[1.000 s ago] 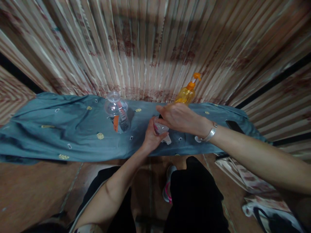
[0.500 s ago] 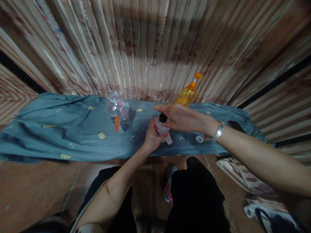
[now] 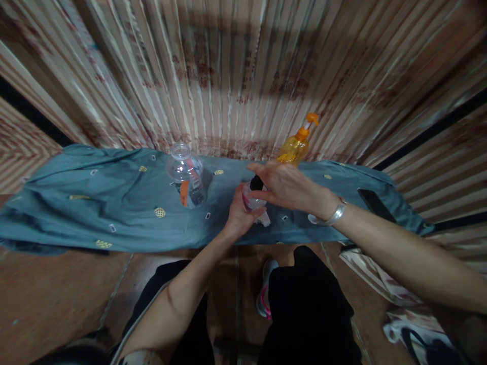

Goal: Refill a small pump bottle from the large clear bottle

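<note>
My left hand (image 3: 241, 210) is wrapped around a small clear bottle (image 3: 255, 201) with pinkish markings, steadying it upright on the cloth. On the bottle's top sits a black cap (image 3: 256, 183), with the thumb and fingers of my right hand (image 3: 281, 185) closed around it. A crumpled white piece (image 3: 263, 218), perhaps tissue or label, lies by the bottle's base. To the left stands a larger clear bottle (image 3: 186, 175), uncapped, with an orange label patch. Behind my right hand is a yellow bottle (image 3: 294, 148) with an orange pump top, partly hidden.
A teal patterned cloth (image 3: 125, 203) covers the narrow table. A dark phone-like object (image 3: 376, 204) lies at the right. A small white round item (image 3: 312, 219) is partly behind my bracelet. A pleated curtain (image 3: 228, 76) hangs close behind.
My right hand has shifted and turned slightly at the cap, its wrist now covering more of the white round item. My left hand keeps its hold on the bottle.
</note>
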The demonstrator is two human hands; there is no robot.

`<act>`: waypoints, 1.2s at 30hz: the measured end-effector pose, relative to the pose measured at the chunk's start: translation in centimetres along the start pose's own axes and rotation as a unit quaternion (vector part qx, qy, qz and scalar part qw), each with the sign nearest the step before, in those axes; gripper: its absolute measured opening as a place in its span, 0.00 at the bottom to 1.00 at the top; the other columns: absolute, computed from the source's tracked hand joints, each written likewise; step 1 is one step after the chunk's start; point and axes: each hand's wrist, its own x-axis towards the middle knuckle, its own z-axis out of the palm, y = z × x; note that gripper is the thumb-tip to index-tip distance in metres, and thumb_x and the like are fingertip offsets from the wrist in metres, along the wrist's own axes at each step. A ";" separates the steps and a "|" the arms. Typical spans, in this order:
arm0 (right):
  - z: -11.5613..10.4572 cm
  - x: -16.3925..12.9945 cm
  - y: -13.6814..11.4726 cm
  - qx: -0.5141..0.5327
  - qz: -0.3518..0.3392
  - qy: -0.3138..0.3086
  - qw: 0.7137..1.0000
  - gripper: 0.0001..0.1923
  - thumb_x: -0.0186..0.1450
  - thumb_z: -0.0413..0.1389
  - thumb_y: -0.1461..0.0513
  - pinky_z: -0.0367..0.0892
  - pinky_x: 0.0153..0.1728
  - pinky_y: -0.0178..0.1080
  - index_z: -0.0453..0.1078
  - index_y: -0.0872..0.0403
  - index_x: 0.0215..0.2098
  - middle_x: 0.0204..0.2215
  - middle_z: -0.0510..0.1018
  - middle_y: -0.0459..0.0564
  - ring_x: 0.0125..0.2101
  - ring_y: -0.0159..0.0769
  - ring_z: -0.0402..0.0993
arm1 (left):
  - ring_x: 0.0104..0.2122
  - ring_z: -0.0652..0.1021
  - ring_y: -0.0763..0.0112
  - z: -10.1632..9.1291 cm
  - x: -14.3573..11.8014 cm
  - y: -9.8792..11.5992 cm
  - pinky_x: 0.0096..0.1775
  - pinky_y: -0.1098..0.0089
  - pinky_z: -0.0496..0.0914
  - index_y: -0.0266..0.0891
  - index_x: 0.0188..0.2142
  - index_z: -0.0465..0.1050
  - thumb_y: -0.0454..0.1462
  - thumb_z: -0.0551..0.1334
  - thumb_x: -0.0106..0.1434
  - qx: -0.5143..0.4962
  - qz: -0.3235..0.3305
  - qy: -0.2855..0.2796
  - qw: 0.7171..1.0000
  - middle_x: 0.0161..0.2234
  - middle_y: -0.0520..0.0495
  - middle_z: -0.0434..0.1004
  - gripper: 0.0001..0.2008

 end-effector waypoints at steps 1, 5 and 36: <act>0.1 0.0 0.0 0.008 -0.002 0.005 1.000 0.19 0.72 0.56 0.56 0.63 0.37 0.39 0.66 0.60 0.56 0.38 0.80 0.56 0.39 0.44 0.77 | 0.49 0.78 0.58 0.0 0.0 0.0 0.53 0.56 0.71 0.45 0.53 0.62 0.34 0.75 0.46 -0.001 0.000 -0.001 1.000 0.50 0.45 0.77 0.36; 0.4 0.1 0.2 0.032 -0.013 -0.007 0.999 0.18 0.72 0.54 0.61 0.64 0.39 0.39 0.65 0.59 0.58 0.42 0.80 0.56 0.41 0.43 0.77 | 0.48 0.78 0.59 0.1 0.0 -0.2 0.53 0.57 0.71 0.44 0.53 0.62 0.34 0.75 0.47 -0.011 -0.001 -0.004 1.000 0.49 0.44 0.76 0.36; 18.4 -4.1 -0.6 0.233 0.310 0.023 0.922 0.30 0.65 0.62 0.59 0.69 0.58 0.49 0.65 0.63 0.62 0.57 0.76 0.67 0.57 0.51 0.76 | 0.45 0.78 0.60 -3.1 2.5 -0.1 0.46 0.61 0.73 0.42 0.51 0.66 0.38 0.76 0.42 0.018 -0.006 0.096 0.995 0.45 0.47 0.74 0.36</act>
